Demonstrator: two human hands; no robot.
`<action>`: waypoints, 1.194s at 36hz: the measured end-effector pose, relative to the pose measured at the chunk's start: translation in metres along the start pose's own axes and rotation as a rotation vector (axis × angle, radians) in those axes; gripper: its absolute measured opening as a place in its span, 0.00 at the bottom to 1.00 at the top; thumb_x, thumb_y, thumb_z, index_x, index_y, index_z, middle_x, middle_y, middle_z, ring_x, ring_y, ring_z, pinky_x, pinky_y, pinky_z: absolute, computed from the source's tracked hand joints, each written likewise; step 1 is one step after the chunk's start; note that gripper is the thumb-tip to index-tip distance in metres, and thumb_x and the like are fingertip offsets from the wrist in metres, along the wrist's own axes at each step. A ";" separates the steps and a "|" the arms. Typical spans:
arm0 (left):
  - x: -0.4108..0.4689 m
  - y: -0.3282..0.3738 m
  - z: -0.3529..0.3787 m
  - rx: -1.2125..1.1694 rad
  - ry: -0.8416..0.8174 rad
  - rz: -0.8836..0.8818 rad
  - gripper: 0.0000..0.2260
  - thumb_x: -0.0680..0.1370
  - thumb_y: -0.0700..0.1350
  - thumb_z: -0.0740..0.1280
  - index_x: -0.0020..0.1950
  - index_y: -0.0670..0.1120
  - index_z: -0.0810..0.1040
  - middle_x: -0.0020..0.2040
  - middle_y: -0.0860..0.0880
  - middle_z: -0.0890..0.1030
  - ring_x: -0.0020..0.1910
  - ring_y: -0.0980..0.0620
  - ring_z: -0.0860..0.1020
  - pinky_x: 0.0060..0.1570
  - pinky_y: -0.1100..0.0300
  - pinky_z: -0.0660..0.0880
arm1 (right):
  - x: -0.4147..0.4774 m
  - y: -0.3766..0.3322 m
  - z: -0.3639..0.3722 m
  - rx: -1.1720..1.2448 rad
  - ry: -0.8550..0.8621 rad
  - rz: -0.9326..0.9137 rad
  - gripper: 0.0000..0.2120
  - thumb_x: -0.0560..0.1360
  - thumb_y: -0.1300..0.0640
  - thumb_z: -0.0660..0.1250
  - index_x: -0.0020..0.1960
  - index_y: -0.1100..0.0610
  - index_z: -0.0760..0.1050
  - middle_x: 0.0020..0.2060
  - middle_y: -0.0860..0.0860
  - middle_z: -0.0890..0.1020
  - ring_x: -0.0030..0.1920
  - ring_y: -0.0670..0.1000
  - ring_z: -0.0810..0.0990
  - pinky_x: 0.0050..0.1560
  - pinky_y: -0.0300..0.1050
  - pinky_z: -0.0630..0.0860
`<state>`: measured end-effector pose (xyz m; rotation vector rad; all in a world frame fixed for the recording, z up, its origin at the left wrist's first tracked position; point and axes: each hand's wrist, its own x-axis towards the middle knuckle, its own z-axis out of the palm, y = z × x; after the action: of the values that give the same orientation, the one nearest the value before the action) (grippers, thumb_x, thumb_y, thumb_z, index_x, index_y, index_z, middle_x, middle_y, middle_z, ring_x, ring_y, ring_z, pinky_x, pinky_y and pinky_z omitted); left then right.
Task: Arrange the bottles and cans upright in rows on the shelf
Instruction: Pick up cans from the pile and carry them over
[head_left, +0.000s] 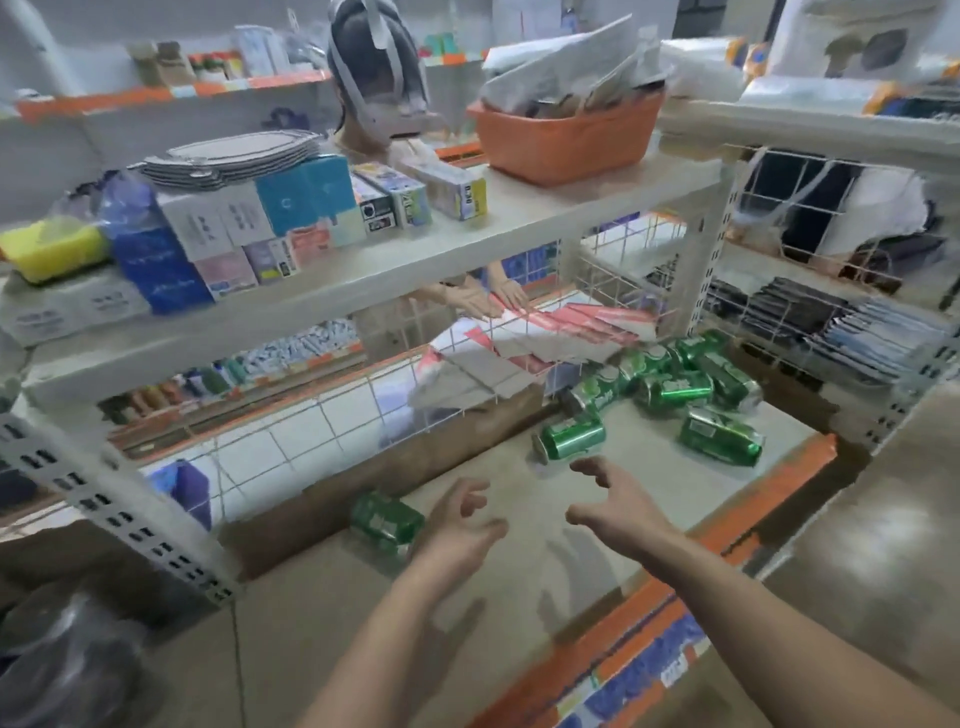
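Observation:
Several green cans lie on their sides on the lower shelf (519, 561). One can (387, 522) lies at the left, just beside my left hand (460, 525), whose fingers are loosely curled and hold nothing. Another can (571, 438) lies just beyond my right hand (615, 506), which is spread above the shelf and holds nothing. A third can (722, 435) lies to the right. A pile of cans (670, 371) sits at the back right corner.
A wire mesh panel (363, 410) backs the shelf. The upper shelf (415, 260) carries boxes, plates and an orange basket (563, 137). Behind the mesh a person handles red-and-white packets (535, 332). An orange strip (675, 618) edges the front.

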<state>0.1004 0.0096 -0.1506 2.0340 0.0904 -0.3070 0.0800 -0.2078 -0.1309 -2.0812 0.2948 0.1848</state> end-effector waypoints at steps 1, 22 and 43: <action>0.006 -0.001 0.003 0.010 -0.009 0.004 0.21 0.74 0.47 0.75 0.64 0.59 0.76 0.59 0.56 0.78 0.58 0.59 0.76 0.57 0.54 0.79 | 0.009 0.001 -0.002 -0.035 -0.004 0.001 0.31 0.72 0.60 0.73 0.73 0.52 0.70 0.71 0.50 0.74 0.69 0.52 0.73 0.58 0.43 0.69; 0.085 -0.007 0.040 -0.155 0.120 -0.213 0.17 0.76 0.42 0.74 0.60 0.57 0.76 0.57 0.51 0.79 0.52 0.58 0.79 0.37 0.71 0.76 | 0.188 0.035 0.009 -0.950 -0.140 -0.398 0.36 0.71 0.51 0.72 0.77 0.45 0.64 0.72 0.50 0.71 0.75 0.56 0.65 0.78 0.55 0.53; 0.063 -0.004 0.016 -0.021 0.036 -0.163 0.33 0.70 0.41 0.79 0.71 0.54 0.70 0.62 0.50 0.76 0.57 0.57 0.75 0.39 0.77 0.73 | 0.141 -0.016 0.007 -0.174 -0.352 -0.263 0.26 0.64 0.59 0.79 0.56 0.45 0.73 0.45 0.45 0.84 0.43 0.47 0.83 0.41 0.43 0.81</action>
<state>0.1577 -0.0069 -0.1773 2.0160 0.2821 -0.3696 0.2198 -0.2122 -0.1565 -2.1868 -0.2146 0.4220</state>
